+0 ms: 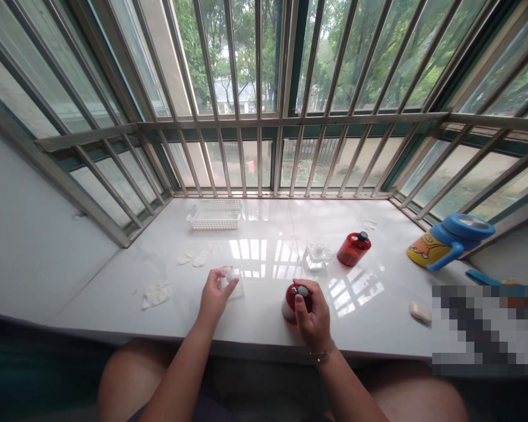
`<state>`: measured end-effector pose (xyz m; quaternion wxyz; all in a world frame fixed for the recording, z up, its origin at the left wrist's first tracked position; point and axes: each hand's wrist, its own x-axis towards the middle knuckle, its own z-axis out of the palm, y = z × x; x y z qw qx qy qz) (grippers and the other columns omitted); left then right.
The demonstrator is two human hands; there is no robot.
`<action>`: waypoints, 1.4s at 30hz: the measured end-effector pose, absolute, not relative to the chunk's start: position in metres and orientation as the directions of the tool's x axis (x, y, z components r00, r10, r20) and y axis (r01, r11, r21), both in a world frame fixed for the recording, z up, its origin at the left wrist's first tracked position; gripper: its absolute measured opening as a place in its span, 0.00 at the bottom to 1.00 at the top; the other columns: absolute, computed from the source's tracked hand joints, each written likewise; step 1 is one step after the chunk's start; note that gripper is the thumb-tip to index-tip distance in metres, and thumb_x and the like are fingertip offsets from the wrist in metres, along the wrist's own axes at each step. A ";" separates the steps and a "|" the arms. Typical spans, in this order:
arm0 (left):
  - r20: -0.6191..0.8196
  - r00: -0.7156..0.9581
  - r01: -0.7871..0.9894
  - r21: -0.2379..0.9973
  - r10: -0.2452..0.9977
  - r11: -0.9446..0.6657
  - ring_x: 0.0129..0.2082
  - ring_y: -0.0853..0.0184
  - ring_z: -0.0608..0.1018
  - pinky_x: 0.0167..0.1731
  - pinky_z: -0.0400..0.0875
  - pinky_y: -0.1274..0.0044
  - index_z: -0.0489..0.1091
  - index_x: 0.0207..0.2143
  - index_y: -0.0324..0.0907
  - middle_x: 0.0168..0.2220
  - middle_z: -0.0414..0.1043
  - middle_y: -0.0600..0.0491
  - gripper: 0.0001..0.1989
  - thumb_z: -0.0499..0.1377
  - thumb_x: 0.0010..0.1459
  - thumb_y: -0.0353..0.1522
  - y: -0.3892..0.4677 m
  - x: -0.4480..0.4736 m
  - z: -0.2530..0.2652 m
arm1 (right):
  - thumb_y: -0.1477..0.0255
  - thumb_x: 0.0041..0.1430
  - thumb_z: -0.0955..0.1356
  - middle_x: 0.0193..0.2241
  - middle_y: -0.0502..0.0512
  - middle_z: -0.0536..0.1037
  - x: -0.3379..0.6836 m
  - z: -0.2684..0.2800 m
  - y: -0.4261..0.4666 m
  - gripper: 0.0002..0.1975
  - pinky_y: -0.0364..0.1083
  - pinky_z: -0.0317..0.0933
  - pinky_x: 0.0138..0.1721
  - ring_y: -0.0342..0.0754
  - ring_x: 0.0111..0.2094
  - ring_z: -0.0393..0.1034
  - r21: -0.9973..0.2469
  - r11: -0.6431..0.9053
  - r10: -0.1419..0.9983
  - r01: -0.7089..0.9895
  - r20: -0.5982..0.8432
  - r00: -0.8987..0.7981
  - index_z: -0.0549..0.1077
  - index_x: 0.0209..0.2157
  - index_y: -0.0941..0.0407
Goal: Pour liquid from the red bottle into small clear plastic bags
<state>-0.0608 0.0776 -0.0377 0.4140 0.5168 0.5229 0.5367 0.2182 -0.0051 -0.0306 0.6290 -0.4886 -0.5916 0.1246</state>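
My left hand (215, 293) is closed with thumb and fingers around the top of a small clear square bottle (237, 291), which stands on the white counter (264, 319). My right hand (314, 313) is wrapped around the upper part of a red translucent bottle (289, 310) with a dark cap, near the counter's front edge. A second red bottle (353, 251) with a black cap sits farther back to the right. Beside it is another small clear square container (317, 257) with a rounded piece on top.
A white perforated basket (215, 218) stands at the back left. Crumpled white tissues (156, 296) lie at left. At right are a blue and yellow mug (444, 243), a small pale object (419, 313) and a pixelated patch. Metal bars (264, 123) line the window behind.
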 end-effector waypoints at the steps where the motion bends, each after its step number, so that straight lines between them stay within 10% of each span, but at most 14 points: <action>1: 0.118 -0.128 0.093 0.990 0.985 -0.107 0.60 0.51 0.81 0.65 0.70 0.57 0.71 0.48 0.46 0.58 0.79 0.41 0.29 0.74 0.53 0.52 0.078 -0.061 -0.038 | 0.64 0.73 0.68 0.50 0.60 0.80 0.218 -0.032 -0.005 0.13 0.58 0.73 0.51 0.57 0.51 0.77 -0.768 0.492 0.730 0.410 0.620 0.286 0.73 0.55 0.50; 42: 0.308 -0.106 0.287 0.920 0.946 -0.267 0.61 0.52 0.80 0.67 0.69 0.59 0.79 0.47 0.47 0.56 0.80 0.44 0.23 0.71 0.59 0.51 0.079 -0.062 -0.032 | 0.67 0.74 0.67 0.50 0.59 0.79 0.219 -0.029 -0.003 0.13 0.59 0.73 0.53 0.57 0.52 0.76 -0.719 0.553 0.693 0.421 0.677 0.247 0.73 0.56 0.49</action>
